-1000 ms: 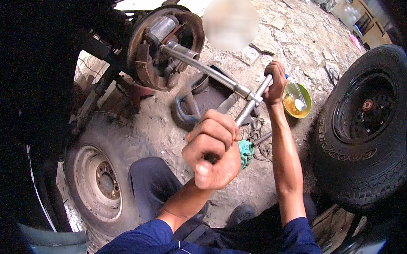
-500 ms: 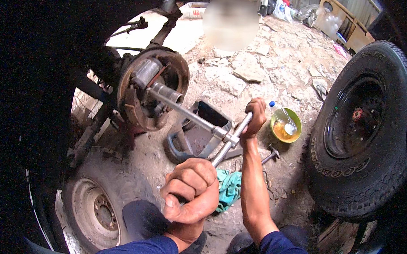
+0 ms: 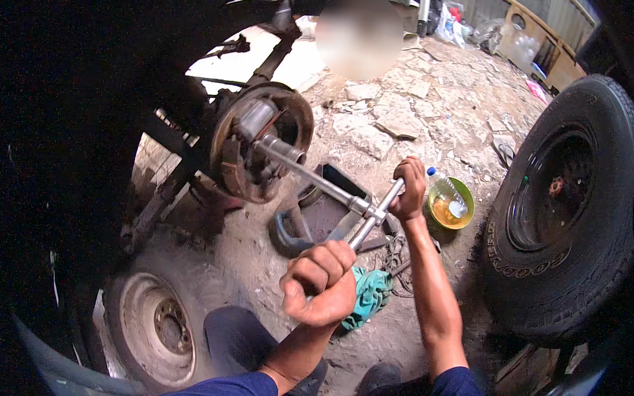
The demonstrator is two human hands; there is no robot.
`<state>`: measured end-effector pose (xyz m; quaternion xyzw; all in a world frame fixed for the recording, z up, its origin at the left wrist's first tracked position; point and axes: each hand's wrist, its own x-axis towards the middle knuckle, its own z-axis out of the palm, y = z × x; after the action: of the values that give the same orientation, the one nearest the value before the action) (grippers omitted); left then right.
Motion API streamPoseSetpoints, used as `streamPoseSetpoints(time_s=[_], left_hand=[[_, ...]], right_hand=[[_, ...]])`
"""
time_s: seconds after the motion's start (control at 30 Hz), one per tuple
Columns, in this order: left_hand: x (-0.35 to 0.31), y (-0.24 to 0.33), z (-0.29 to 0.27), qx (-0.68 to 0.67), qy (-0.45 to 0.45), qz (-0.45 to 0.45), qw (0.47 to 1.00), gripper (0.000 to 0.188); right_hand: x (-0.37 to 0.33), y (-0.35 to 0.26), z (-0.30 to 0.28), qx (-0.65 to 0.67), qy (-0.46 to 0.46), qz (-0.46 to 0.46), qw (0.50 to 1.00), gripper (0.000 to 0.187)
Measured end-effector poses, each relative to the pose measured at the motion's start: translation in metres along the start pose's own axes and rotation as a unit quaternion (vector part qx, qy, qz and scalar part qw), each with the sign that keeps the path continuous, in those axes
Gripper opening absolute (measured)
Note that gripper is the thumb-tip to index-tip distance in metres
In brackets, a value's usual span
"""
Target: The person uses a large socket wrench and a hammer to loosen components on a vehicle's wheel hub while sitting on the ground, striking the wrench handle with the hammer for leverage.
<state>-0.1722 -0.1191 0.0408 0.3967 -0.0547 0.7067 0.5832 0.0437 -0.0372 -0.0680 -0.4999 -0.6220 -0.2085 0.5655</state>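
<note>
Both hands grip the crossbar of a silver T-handle socket wrench (image 3: 324, 186). My left hand (image 3: 321, 282) is closed in a fist around the bar's near end, and my right hand (image 3: 409, 187) wraps the far end. From the bar the long shaft runs up and left to a wide socket (image 3: 280, 148) at the centre of a rusty wheel hub assembly (image 3: 300, 120). What the socket sits on is hidden inside it. Below the bar, near my left wrist, a crumpled teal cloth (image 3: 369, 297) lies on the ground.
A green bowl (image 3: 461, 218) with amber liquid and a plastic bottle (image 3: 446, 192) stands right of my right hand. Behind the wrench lies a cut-open dark container (image 3: 284, 232). A large tyre (image 3: 500, 264) stands at right, a wheel (image 3: 141, 324) at lower left. Broken stone slabs (image 3: 396, 120) cover the ground beyond.
The whole scene has shifted rightward in the picture. My left hand sits a little higher relative to the hub, with the bar slightly turned. Both hands keep their hold.
</note>
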Motion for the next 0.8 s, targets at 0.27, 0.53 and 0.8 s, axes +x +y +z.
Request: streamPoseSetpoints(time_s=[0.27,0.53,0.8], left_hand=[[-0.016,0.005,-0.008,0.016,0.091,-0.034,0.995,0.043],[-0.021,0.011,-0.010,0.083,0.101,-0.054,0.990,0.046],[-0.017,0.036,-0.024,0.092,-0.015,-0.074,0.993,0.050]], right_hand=[[0.037,-0.069,-0.044,-0.008,-0.298,-0.030,0.954,0.060],[0.033,-0.096,-0.025,0.013,-0.290,-0.051,0.956,0.060],[0.019,-0.114,-0.014,0.031,-0.161,-0.054,0.985,0.045]])
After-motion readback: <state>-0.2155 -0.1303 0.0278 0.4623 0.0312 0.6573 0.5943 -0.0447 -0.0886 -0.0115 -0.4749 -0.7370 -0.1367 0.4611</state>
